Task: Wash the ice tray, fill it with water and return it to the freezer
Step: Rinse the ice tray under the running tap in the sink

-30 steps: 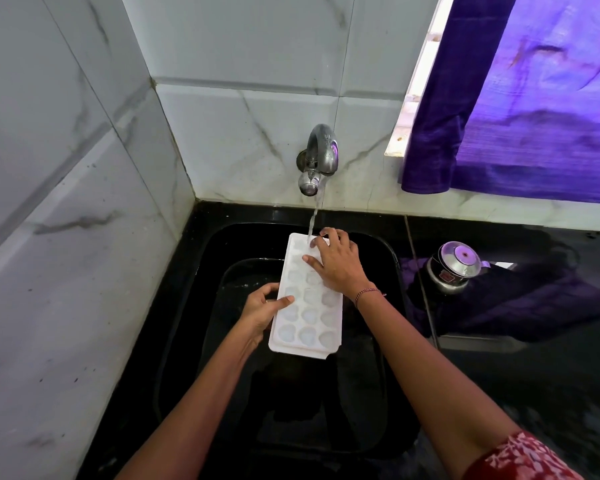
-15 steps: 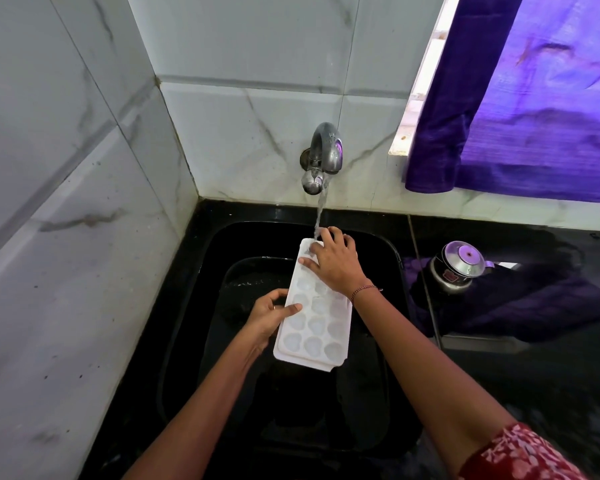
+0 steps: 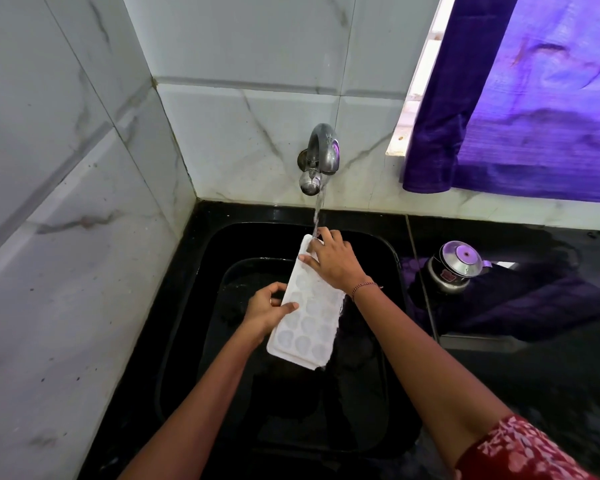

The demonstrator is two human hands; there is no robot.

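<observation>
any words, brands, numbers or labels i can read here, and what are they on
No text in this view can be read.
Red label on the side of the steel pot: any print on it is too blurred to read.
Ice tray, tap, wall tiles, purple curtain: no lettering shows.
Red sleeve: a white pattern, not text.

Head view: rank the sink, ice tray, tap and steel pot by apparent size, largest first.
1. sink
2. ice tray
3. tap and steel pot: about alike, too close to rank
</observation>
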